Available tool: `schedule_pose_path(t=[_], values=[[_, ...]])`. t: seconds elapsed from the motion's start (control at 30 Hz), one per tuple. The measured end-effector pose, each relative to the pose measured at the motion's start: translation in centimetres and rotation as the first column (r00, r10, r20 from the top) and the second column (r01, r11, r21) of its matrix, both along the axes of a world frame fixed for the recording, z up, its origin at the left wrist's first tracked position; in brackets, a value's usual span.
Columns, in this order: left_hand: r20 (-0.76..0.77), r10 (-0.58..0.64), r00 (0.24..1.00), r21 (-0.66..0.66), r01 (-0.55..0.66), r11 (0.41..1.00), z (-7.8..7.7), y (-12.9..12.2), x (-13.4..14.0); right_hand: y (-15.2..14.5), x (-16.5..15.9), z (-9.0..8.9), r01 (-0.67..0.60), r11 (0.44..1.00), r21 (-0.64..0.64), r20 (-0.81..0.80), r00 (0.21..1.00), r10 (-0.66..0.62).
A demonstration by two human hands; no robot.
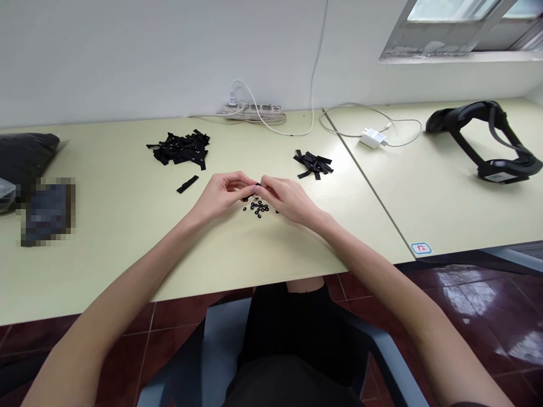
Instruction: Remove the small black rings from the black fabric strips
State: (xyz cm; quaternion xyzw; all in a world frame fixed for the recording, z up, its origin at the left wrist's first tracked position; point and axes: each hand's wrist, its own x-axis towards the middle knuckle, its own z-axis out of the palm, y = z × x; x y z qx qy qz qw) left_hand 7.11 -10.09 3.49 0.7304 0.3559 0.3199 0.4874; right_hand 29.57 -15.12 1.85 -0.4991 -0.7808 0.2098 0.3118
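Note:
My left hand (224,193) and my right hand (288,196) meet fingertip to fingertip above the table, both closed in a pinch. Between them is a black strip (248,198), mostly hidden by the fingers. Just below the hands, small black ring-shaped pieces (259,208) lie scattered on the tabletop. To the left of my left hand lies a single black strip (187,184). A large heap of black strips (181,149), some with small shiny dots, sits behind it. Beyond my right hand is a smaller heap of black strips (314,164).
A power strip (253,112) with white cables lies against the wall. On the right are a white charger (373,138) and a black headset (487,138). A black bag (25,161) and a pixelated dark item (48,212) occupy the left. A seam divides the tables (369,175).

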Motion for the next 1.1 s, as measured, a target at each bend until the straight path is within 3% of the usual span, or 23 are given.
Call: schedule_pose_path(t=[0.43, 0.8, 0.97, 1.1], values=[[0.019, -0.090, 0.996, -0.048, 0.091, 0.995, -0.18, 0.03, 0.40, 0.04, 0.09, -0.42, -0.056, 0.998, -0.037, -0.038, 0.998, 0.054], [0.036, -0.082, 0.996, -0.009, 0.083, 0.997, -0.38, 0.08, 0.61, 0.02, 0.07, -0.66, -0.178, 0.974, -0.140, -0.302, 0.944, 0.129], [0.045, -0.070, 0.997, -0.011, 0.070, 0.997, -0.21, -0.09, 0.69, 0.04, 0.02, -0.60, -0.153, 0.979, -0.135, -0.281, 0.953, 0.110], [0.048, -0.075, 0.996, -0.039, 0.077, 0.996, -0.06, -0.17, 0.62, 0.06, -0.10, -0.37, -0.066, 0.992, -0.109, -0.177, 0.983, 0.046]])
